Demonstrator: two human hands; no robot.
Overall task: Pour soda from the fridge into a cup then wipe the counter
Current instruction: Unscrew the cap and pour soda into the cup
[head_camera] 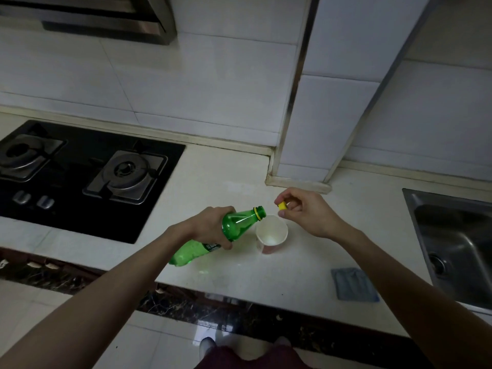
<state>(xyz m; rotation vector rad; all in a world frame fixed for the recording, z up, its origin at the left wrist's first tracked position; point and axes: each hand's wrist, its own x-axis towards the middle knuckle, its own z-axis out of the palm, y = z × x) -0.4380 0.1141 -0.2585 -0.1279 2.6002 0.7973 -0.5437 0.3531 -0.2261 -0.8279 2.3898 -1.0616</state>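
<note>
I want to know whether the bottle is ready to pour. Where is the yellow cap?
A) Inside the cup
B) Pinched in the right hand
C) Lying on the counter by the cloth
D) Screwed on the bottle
B: the right hand pinches the yellow cap just beyond the cup, and the mouth of the green bottle is bare.

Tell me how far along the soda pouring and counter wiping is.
Done: the green bottle is out and uncapped; the right hand pinches its yellow cap. In hand: the left hand tilts the bottle toward the cup, which looks empty, no stream visible. Left: pouring, then wiping the counter with the blue cloth.
</note>
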